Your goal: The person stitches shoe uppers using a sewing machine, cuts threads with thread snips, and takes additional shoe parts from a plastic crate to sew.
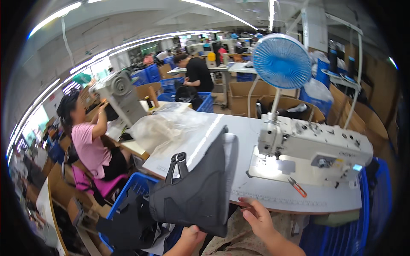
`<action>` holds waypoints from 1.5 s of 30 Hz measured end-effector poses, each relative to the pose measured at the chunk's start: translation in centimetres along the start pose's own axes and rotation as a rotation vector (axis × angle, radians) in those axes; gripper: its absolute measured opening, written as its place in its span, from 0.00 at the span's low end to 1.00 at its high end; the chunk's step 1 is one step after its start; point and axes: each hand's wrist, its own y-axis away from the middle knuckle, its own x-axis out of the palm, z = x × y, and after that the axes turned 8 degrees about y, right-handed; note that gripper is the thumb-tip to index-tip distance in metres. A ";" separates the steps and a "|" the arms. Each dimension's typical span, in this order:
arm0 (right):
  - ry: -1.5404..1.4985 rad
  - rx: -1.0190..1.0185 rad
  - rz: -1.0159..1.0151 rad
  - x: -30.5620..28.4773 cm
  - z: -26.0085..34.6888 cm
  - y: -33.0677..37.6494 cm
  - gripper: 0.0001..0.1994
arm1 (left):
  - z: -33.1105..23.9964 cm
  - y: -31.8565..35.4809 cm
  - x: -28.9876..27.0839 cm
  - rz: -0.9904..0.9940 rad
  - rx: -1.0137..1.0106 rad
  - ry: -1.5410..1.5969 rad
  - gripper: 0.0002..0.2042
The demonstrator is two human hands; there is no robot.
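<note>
A dark grey fabric bag, with a black webbing loop on its side, stands tilted at the table's front left edge. My left hand is closed on its lower edge, the thumb on top and the other fingers hidden beneath. To the right of the bag, my right hand is open with nothing in it, its fingers apart by the table's front edge. Past that hand, orange-handled thread snips lie on the table, in front of a white sewing machine with its lamp lit.
Below the bag, a blue crate holds dark fabric pieces. Clear plastic sheeting lies on the table's far left. A blue fan rises behind the machine. One person sits at another machine on the left; another works farther back.
</note>
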 end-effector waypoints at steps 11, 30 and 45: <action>0.194 0.028 0.101 1.0 0.6 -0.2 0.33 | 2.7 -2.4 0.0 0.050 -0.043 -0.144 0.41; -0.005 0.310 -0.285 -0.4 -5.5 -1.4 0.31 | 14.6 -2.5 1.9 -0.080 -0.292 0.029 0.32; 0.244 0.337 0.053 -13.1 -4.1 -4.7 0.34 | 2.0 -10.0 9.9 0.850 0.152 -1.317 0.14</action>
